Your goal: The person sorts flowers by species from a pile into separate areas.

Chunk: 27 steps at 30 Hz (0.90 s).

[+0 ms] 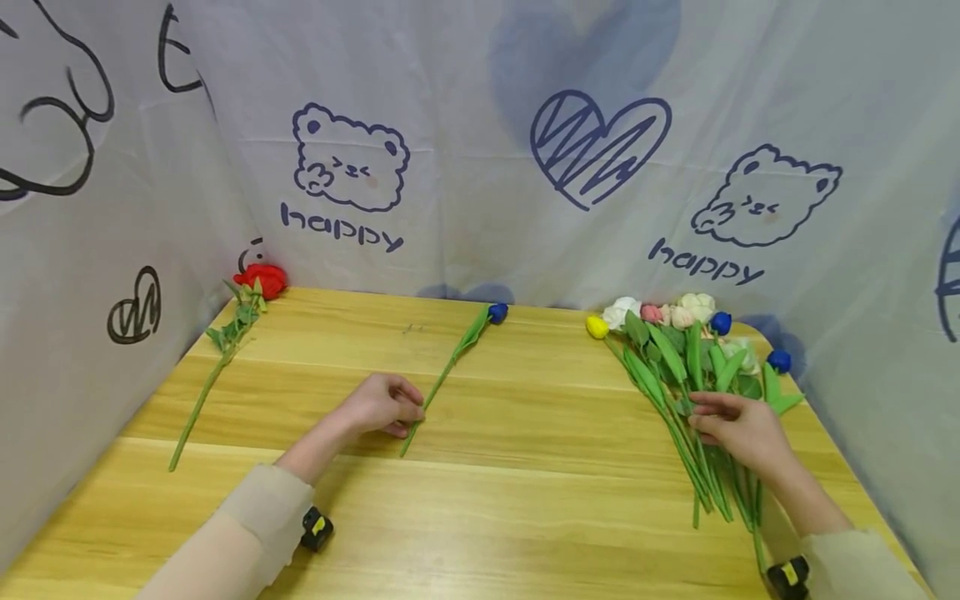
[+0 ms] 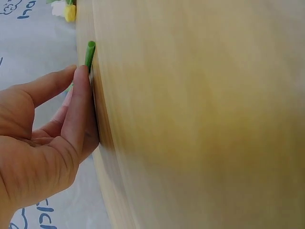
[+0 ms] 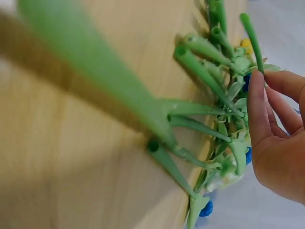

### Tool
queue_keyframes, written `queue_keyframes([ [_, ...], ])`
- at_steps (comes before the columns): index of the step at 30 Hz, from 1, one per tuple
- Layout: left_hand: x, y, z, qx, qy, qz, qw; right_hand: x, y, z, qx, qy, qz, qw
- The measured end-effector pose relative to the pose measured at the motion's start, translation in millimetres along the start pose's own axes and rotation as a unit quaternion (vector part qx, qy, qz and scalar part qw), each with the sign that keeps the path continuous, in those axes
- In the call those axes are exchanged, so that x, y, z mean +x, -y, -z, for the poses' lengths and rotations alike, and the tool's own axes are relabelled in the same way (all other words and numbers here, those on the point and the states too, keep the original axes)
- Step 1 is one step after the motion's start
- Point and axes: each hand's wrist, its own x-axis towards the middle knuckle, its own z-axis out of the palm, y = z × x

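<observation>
A single blue tulip (image 1: 497, 313) with a green stem lies in the middle of the table. My left hand (image 1: 381, 406) pinches its stem low down between thumb and fingers; the stem end (image 2: 90, 50) pokes out past the fingertips in the left wrist view. On the right is a pile of artificial flowers with many green stems (image 1: 678, 433). My right hand (image 1: 746, 429) is over this pile, and its thumb and finger pinch one thin green stem (image 3: 252, 40) raised off the rest. Which bloom belongs to that stem is hard to tell.
A red rose (image 1: 262, 281) lies alone at the left on the wooden table (image 1: 480, 517). White, pink and cream blooms (image 1: 678, 315), a yellow tulip (image 1: 597, 327) and blue tulips (image 1: 780, 361) top the right pile. Printed cloth (image 1: 465, 167) hangs behind and at both sides.
</observation>
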Motion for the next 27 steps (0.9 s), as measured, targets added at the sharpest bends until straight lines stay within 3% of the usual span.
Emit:
queue_keyframes([
  [8, -1.1, 0.3, 7.1, -0.017, -0.019, -0.011, 0.9996, -6.9, 6, 0, 0.079, 0.002, -0.015, 0.9967],
  [16, -5.4, -13.4, 3.2, -0.020, -0.037, -0.064, 0.9971, -19.7, 19, -2, 0.188, -0.002, -0.009, 0.9821],
  [22, -7.2, -30.9, -13.9, -0.060, -0.049, -0.109, 0.9910, -26.5, 39, -15, 0.245, -0.038, 0.021, 0.9685],
  [27, -5.1, -44.9, -37.2, -0.101, -0.046, -0.163, 0.9804, -23.1, 57, -34, 0.286, -0.065, 0.037, 0.9552],
])
